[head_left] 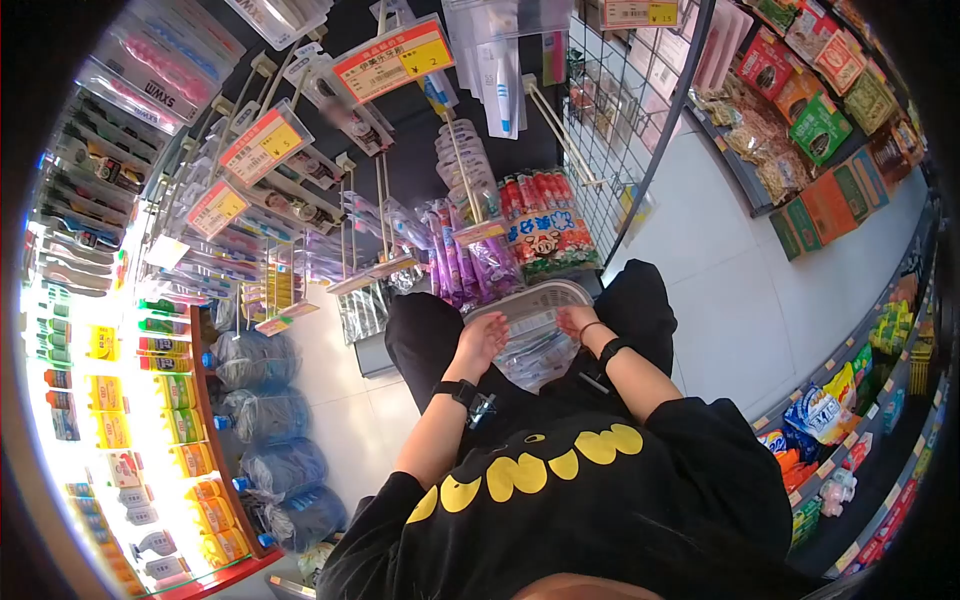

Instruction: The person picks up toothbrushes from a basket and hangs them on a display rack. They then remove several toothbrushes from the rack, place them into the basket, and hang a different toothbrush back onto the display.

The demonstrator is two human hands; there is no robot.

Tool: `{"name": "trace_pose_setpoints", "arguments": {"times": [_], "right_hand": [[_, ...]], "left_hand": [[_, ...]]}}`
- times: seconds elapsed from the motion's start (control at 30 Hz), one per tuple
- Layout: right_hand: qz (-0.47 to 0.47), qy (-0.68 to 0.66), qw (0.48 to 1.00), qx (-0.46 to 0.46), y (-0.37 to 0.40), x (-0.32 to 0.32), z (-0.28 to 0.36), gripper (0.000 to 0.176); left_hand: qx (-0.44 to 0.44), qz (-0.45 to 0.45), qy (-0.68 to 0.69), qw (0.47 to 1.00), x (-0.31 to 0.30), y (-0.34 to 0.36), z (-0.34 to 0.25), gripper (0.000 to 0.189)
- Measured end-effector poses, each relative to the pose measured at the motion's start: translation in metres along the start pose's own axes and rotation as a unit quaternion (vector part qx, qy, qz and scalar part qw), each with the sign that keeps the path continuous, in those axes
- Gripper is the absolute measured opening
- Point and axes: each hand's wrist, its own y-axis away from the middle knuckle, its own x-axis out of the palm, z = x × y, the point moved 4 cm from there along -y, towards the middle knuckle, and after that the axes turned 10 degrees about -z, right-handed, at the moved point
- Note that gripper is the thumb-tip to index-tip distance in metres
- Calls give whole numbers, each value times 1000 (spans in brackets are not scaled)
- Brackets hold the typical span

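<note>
A pale grey plastic basket point(548, 294) sits between my bent knees, with several clear-wrapped packs point(532, 355) inside. At the basket's left side is my left hand point(482, 341), its fingers curled at the rim. My right hand point(576, 322) is closed at the right side of the rim, with a thin band and a black watch on that wrist. A dark device point(468, 396) is strapped to my left wrist. Just beyond the basket stand purple packs point(466, 262) and a red-and-blue printed bag point(545, 228).
Toothbrush packs point(365, 128) hang from hooks with price tags point(392, 62) ahead and left. Large water bottles point(268, 412) line the floor at left, by a lit shelf point(195, 400). A wire grid point(628, 110) and snack shelf point(760, 130) stand right, above the tiled floor point(725, 290).
</note>
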Motion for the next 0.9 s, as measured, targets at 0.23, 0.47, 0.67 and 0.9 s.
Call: {"name": "trace_pose_setpoints", "arguments": {"times": [0.23,0.47,0.67,0.9], "right_hand": [[-19,0,1000,16,-5,-3,-3,20],[-21,0,1000,7,-2,-2,-1,18],[-19,11,1000,2,3,-2,1,17],[-19,14,1000,0,2,-3,0,16]], "left_hand": [[0,-1,-3,1000,5,4,-1,17],[0,1,-11,1000,6,5,-1,18],[0,-5,-9,1000,6,4,-1,18],[-1,-3,-7,1000,6,5,-1,16]]}}
